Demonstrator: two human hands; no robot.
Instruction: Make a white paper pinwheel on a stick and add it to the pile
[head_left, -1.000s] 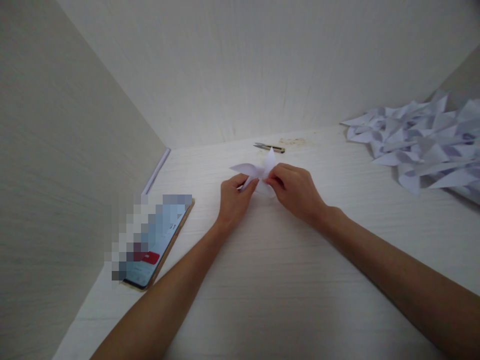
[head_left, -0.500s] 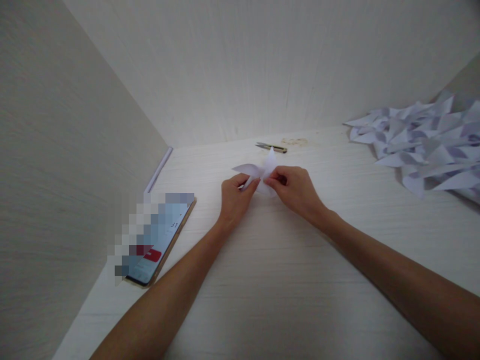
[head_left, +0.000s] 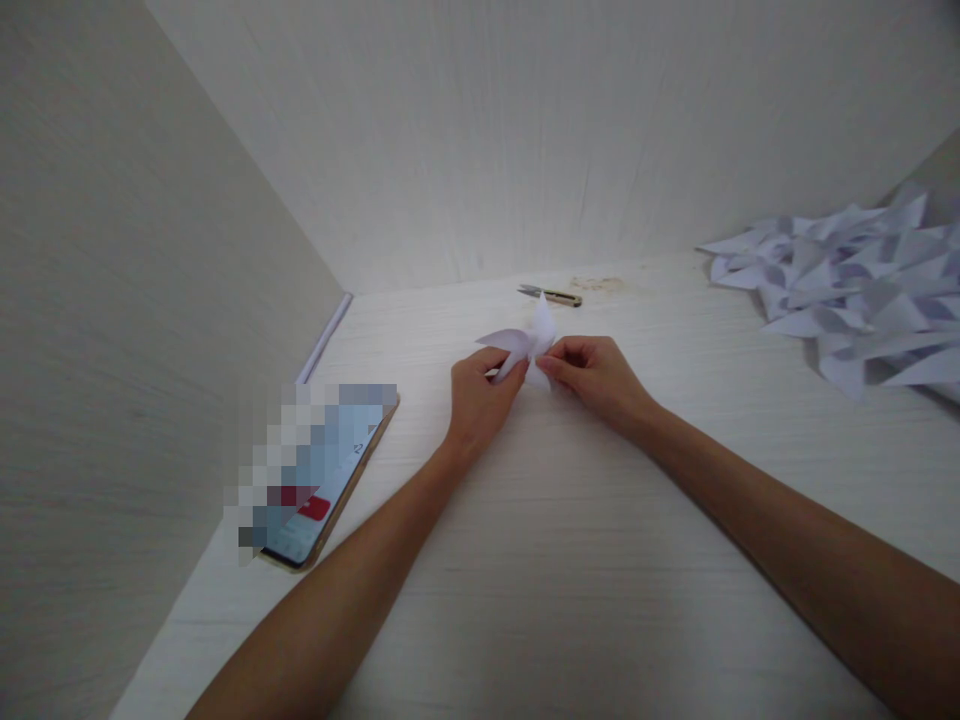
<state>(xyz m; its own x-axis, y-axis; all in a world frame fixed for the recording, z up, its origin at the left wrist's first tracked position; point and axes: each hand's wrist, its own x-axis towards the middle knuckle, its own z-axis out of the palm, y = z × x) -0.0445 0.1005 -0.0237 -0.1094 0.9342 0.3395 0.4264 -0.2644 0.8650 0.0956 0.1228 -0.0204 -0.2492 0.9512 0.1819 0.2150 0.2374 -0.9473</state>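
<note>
Left hand [head_left: 480, 395] and right hand [head_left: 596, 375] pinch folded white paper piece [head_left: 525, 345] between fingertips, low over white table [head_left: 555, 560]. Small snips [head_left: 550, 295] just behind. Phone [head_left: 322, 480] left; folded paper pile [head_left: 855, 290] far right.

Pale wood-grain desk [head_left: 570, 560], plain off-white walls [head_left: 487, 130] meeting in corner

We have both forearms stretched forward and converging, bare to the elbow. Our left hand [head_left: 480, 395] is curled, its fingertips pinched just beside those of our right hand [head_left: 600, 378], knuckles up, thumbs facing each other.
</note>
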